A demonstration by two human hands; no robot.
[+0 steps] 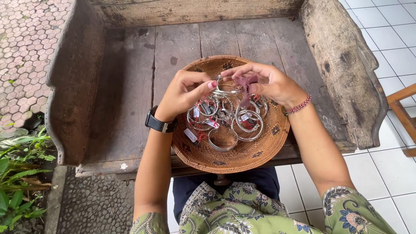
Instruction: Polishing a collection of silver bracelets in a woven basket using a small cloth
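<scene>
One silver bangle is pinched in the grip of the left hand, while a mauve cloth is clamped against it by the right hand. Both are held over one woven basket on the wooden worktop, where about six tagged bangles are heaped.

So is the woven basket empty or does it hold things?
Holds things: several silver bangles with small tags lie in the woven basket under both hands.

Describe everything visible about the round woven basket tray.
The woven basket tray is round, shallow, tan rattan with small dark motifs around its rim. It rests on a weathered wooden bench, its near edge overhanging. Inside lie several silver bangles with small tags. Both hands hover above it, holding one bangle and a mauve cloth.
</scene>
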